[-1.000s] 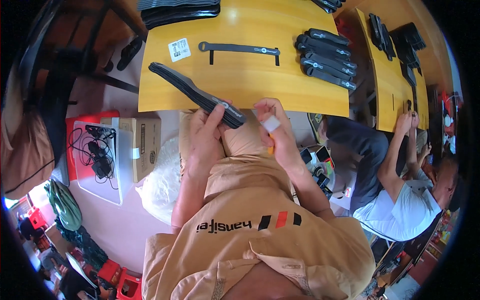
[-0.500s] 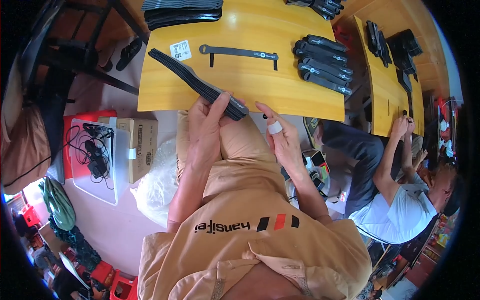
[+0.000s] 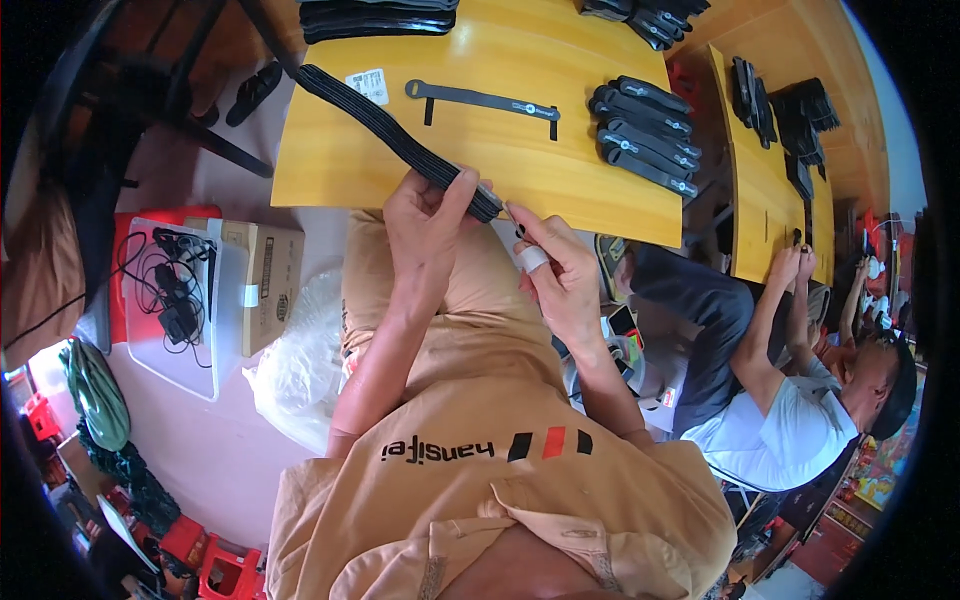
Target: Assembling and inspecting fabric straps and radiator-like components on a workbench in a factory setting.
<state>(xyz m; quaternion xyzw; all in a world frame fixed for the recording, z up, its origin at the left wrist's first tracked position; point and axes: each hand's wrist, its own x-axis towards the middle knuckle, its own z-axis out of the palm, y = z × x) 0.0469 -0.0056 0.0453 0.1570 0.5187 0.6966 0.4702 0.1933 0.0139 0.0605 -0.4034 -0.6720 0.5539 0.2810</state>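
My left hand (image 3: pixel 424 232) is closed around a bundle of long black fabric straps (image 3: pixel 372 122). The bundle slants from the table's far left corner down to my fingers, its near end poking out past my thumb. At that near end the fingertips of my right hand (image 3: pixel 562 275) are pinched together, touching or almost touching the straps. White tape wraps one right finger, and a small dark thing shows by the fingertips, too small to name. Beyond my hands a single black strap with a ring end (image 3: pixel 470 97) lies across two short black strips on the yellow table (image 3: pixel 340 165).
Strap bundles (image 3: pixel 645 135) lie at the table's right, with a strap stack (image 3: pixel 378 22) at its far left edge and a white label (image 3: pixel 368 87) nearby. A clear bin with cables (image 3: pixel 170 310) and a carton (image 3: pixel 272 290) stand left. A co-worker (image 3: pixel 790 420) sits right.
My right hand has come in to the near end of the straps and its fingers have closed together. The left hand still holds the bundle. The whole view has shifted slightly.
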